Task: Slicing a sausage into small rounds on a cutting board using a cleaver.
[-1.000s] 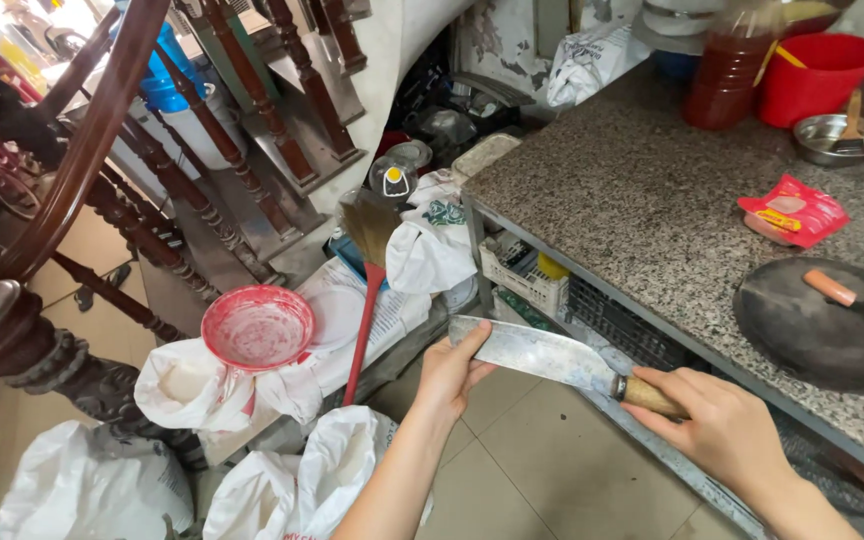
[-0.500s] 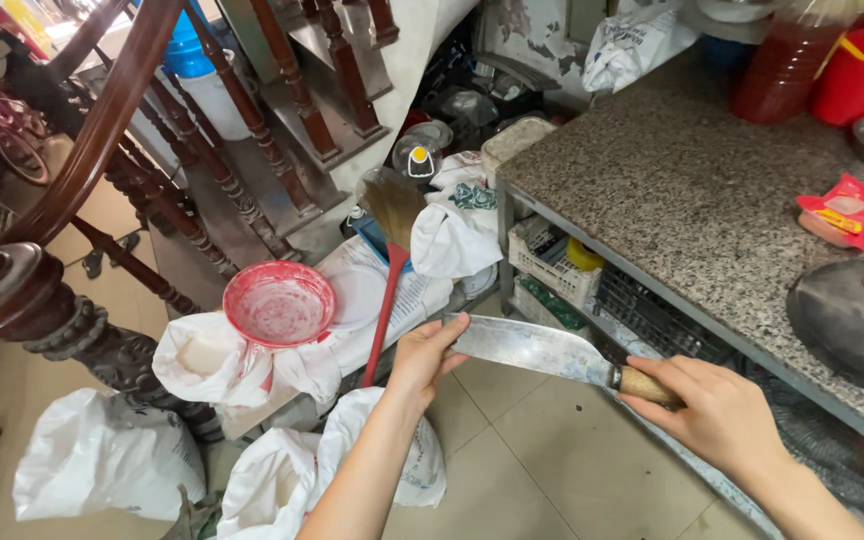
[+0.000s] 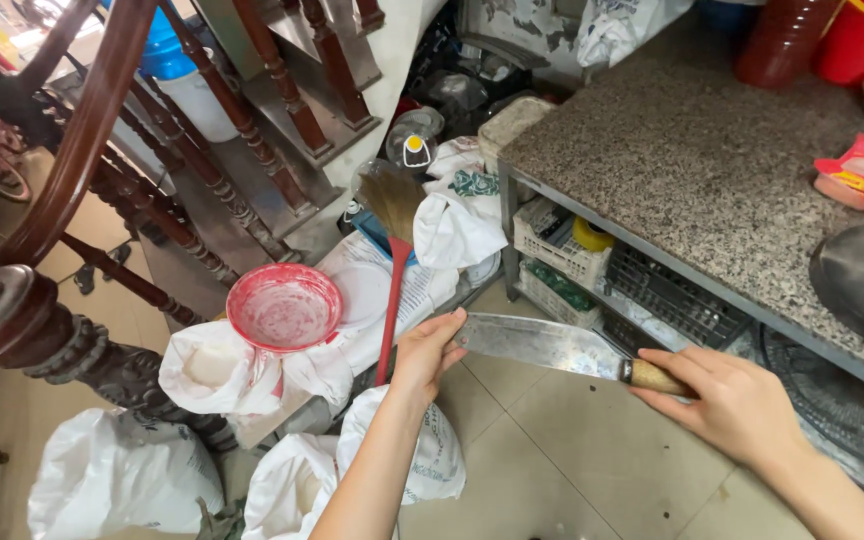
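A large steel cleaver (image 3: 537, 345) with a wooden handle is held level over the tiled floor. My right hand (image 3: 727, 400) grips its handle. My left hand (image 3: 427, 350) pinches the front end of the blade between thumb and fingers. Just left of that hand stands a broom with a red stick (image 3: 389, 300) and straw head. A red plastic bowl (image 3: 283, 307) rests on white sacks (image 3: 207, 365) further left.
A speckled stone counter (image 3: 692, 170) runs along the right, with a dark pan (image 3: 862, 285), a red packet (image 3: 862, 175) and red containers. Baskets sit on the shelf beneath. A dark wooden stair rail (image 3: 82, 150) rises at left. More white bags (image 3: 117, 475) lie below.
The view has shifted down and closer. Both hands still hold the cleaver; the left hand has slid along toward the blade's tip.
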